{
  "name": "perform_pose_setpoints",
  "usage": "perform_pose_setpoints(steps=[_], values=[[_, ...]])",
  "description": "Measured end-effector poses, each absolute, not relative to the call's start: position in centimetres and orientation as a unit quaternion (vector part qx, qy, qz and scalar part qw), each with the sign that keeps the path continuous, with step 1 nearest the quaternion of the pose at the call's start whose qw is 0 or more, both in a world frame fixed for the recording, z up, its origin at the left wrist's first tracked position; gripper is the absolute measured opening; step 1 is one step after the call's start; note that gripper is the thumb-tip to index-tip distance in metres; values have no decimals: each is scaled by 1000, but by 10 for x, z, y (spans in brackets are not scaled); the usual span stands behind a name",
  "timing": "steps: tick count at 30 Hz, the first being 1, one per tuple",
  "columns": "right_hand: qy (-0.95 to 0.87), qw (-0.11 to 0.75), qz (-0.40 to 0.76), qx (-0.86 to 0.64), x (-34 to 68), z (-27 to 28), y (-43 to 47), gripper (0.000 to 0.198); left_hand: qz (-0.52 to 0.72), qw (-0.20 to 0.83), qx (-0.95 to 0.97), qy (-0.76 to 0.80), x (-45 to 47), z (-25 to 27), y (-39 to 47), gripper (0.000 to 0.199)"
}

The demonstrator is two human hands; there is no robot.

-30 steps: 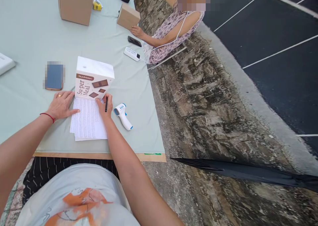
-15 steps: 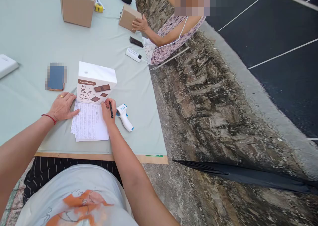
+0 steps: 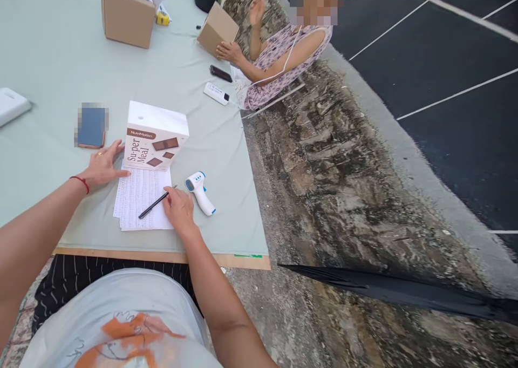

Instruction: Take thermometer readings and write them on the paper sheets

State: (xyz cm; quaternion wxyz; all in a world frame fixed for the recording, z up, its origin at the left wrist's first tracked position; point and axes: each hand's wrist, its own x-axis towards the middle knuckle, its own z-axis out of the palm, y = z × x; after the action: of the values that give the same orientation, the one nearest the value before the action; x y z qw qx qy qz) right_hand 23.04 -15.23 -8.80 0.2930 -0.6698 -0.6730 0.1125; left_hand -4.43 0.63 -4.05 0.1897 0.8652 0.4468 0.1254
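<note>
My left hand (image 3: 104,165) lies with fingers spread at the left edge of the written sheets, its thumb on the paper (image 3: 140,198) and its fingertips beside a white box (image 3: 156,144) printed "NutriMotion Su-per Meal". The box stands on the table at the far edge of the sheets. Over the sheets' right edge, my right hand (image 3: 181,209) has its fingers closed on the upper end of a black pen (image 3: 151,206), which slants down to the left across the paper. A white and blue infrared thermometer (image 3: 200,192) lies just right of that hand.
A phone (image 3: 91,126) lies left of the white box. Across the table (image 3: 60,60) stand a large carton (image 3: 127,17) and a yellow tape measure (image 3: 163,17). A seated person (image 3: 283,60) touches a smaller carton (image 3: 216,28), near a white device (image 3: 216,93) and a black one (image 3: 220,73).
My right hand has moved down from the box's lower edge, and the pen has swung from near upright to lying across the sheets. The other person's small carton is tilted more.
</note>
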Motion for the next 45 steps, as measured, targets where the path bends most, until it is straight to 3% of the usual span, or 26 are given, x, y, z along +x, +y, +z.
perform_pose_setpoints(steps=[7, 13, 17, 20, 22, 24, 27, 30, 45], values=[[-692, 278, 154, -648, 214, -83, -170, 28, 123, 242, 810, 520, -32, -37, 6, 109], [-602, 352, 94, -710, 261, -69, -168, 35, 152, 268, 809, 501, -33, -40, 16, 98], [-481, 249, 67, -838, 294, -58, -159, 61, 169, 297, 781, 523, -31, -37, 14, 90], [-442, 183, 154, -864, 299, -51, -155, 57, 179, 305, 763, 541, -30, -34, 10, 81], [-427, 215, 205, -854, 293, -47, -152, 46, 187, 307, 758, 545, -30, -33, 8, 78], [-411, 307, 265, -817, 280, -43, -151, 39, 199, 313, 751, 547, -30, -33, 7, 72], [-386, 467, 392, -693, 251, -36, -151, 40, 225, 323, 740, 546, -31, -33, 6, 54], [-354, 547, 478, -590, 219, -31, -147, 45, 240, 312, 739, 547, -30, -34, 5, 48], [-310, 547, 543, -557, 181, -45, -108, 53, 209, 259, 766, 549, -26, -40, 6, 65]])
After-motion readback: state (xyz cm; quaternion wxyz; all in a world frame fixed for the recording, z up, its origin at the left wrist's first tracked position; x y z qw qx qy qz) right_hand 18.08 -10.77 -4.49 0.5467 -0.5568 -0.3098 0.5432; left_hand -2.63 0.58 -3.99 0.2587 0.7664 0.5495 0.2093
